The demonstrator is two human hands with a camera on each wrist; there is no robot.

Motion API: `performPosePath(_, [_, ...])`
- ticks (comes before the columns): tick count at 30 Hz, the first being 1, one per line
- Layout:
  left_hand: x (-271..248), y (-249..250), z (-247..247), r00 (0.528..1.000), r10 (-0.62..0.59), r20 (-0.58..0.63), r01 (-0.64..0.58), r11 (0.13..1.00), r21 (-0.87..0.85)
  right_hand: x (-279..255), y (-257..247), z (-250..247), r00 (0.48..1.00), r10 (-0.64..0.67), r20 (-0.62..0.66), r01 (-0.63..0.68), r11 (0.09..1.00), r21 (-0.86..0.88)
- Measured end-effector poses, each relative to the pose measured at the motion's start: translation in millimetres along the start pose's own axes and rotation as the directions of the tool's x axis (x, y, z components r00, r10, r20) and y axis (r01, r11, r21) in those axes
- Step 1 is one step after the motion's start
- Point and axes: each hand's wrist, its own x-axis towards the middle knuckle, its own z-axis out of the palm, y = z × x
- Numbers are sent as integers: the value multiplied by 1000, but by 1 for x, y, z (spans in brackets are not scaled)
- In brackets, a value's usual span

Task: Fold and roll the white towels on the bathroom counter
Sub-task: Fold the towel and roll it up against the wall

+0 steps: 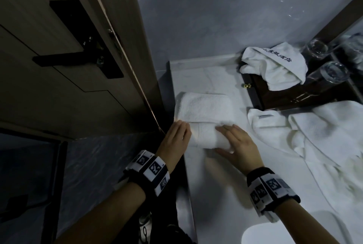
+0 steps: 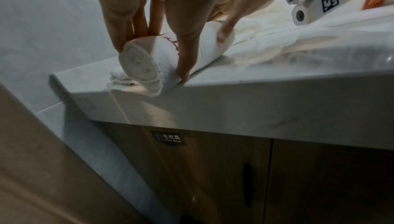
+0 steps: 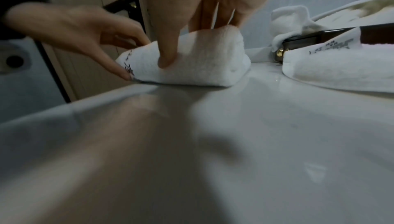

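Right, I've got both hands around the half-rolled towel (image 1: 204, 123) at the counter's (image 1: 216, 194) left edge: my left hand (image 1: 174, 139) grasps the spiral end between thumb and fingers, my right hand (image 1: 239, 143) clasps the other end. Its flat remainder lies beyond the roll. Embroidery under my left thumb is blurred, and the loose towel (image 1: 324, 145) runs off frame at right.

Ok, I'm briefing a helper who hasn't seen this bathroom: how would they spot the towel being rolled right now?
Start at the white counter and go to its left end, beside the door. The half-rolled towel lies there, with the left hand and right hand on its rolled part. Unlike the loose towels further right, it is a tight roll with a flat folded strip ahead.
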Motion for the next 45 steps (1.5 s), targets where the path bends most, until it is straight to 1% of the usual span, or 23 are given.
performPosePath(4, [8,5,-1,1000,1,24,-4,991,131,8,3,-5,995,-74,69,80,993,-90])
performPosePath(8, [9,2,-15,994,14,111,-22,997,78,10,-6,-7,993,-103,65,112,983,-146])
performPosePath(10, [6,-2,-15,976,-13,219,27,998,-57,7,-9,-11,994,-93,59,100,986,-133])
performPosePath(12, [3,-9,-8,947,15,321,67,967,-245,3,-9,-16,995,-52,89,59,995,-79])
performPosePath(15, [-1,-18,-11,932,58,358,103,904,-414,-1,-8,-24,979,73,192,-86,994,61])
performPosePath(17, [-2,-25,-11,929,66,364,143,843,-518,-1,-5,-26,944,175,281,-218,967,129])
performPosePath(20, [4,-41,-11,924,35,382,238,728,-643,7,6,-27,874,299,382,-410,877,251])
performPosePath(23, [17,-54,-14,878,27,478,348,650,-676,19,21,-30,775,336,535,-593,680,431])
performPosePath(24, [21,-57,-14,864,41,502,370,624,-688,21,25,-29,759,333,560,-626,611,484])
performPosePath(26, [28,-63,-13,861,61,505,393,552,-736,25,29,-26,757,371,537,-650,513,561])
performPosePath(28, [32,-67,-11,869,30,494,427,458,-780,25,30,-18,753,480,450,-650,434,624])
performPosePath(29, [34,-68,-10,875,4,483,437,420,-795,25,28,-14,735,545,403,-650,399,646])
performPosePath(30, [36,-67,-9,889,-34,456,429,411,-805,26,27,-10,706,606,366,-656,367,659])
performPosePath(31, [38,-66,-7,912,-87,401,397,433,-809,29,24,-8,675,659,330,-662,345,665])
performPosePath(32, [39,-64,-6,937,-140,321,347,488,-801,34,22,-6,651,701,290,-663,340,667])
performPosePath(34, [45,-57,-8,980,-170,105,191,646,-739,49,18,-2,622,757,199,-662,373,651])
performPosePath(36, [51,-46,-15,996,-60,-61,4,742,-670,64,13,2,616,782,97,-692,478,542])
performPosePath(37, [52,-39,-18,995,11,-102,-74,769,-635,70,9,4,609,792,49,-715,522,465])
performPosePath(39, [51,-26,-24,990,85,-111,-133,817,-561,77,0,7,583,812,-20,-757,552,349])
performPosePath(42, [41,-19,-24,992,124,-32,-127,912,-390,73,-6,5,583,805,-112,-802,592,79])
performPosePath(43, [37,-18,-22,987,159,7,-149,937,-317,70,-5,1,571,814,-111,-816,577,37])
performPosePath(44, [34,-18,-20,980,192,61,-172,956,-239,66,-3,-2,570,820,-57,-822,570,-20])
performPosePath(45, [32,-17,-19,973,200,117,-181,971,-153,60,-2,-2,565,824,43,-824,566,-23])
